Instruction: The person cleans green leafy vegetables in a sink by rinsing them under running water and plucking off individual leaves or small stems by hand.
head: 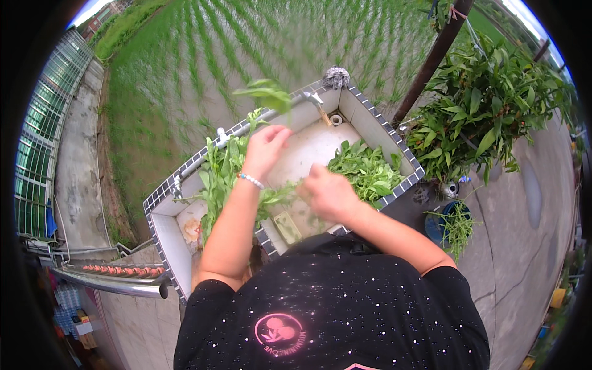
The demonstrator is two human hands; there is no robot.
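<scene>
My left hand (267,150), with a beaded bracelet at the wrist, is raised over the tiled sink (157,231) with thumb and fingertips pinched together. A blurred green leafy sprig (270,96) shows just beyond its fingertips; whether they touch it cannot be told. My right hand (327,193) is blurred, its fingers curled, near thin green stems; what it grips is unclear. Long leafy greens (217,173) lie along the left part of the sink, partly behind my left arm. A pile of loose green leaves (367,171) lies in the sink's right corner.
Metal taps (314,98) stand along the sink's far wall, and a grey scrubber (336,77) sits on its corner. A pale green soap dish (287,227) is at the near side. Right of the sink stands a blue bucket (434,226) with stems hanging out, below a leafy bush (481,106).
</scene>
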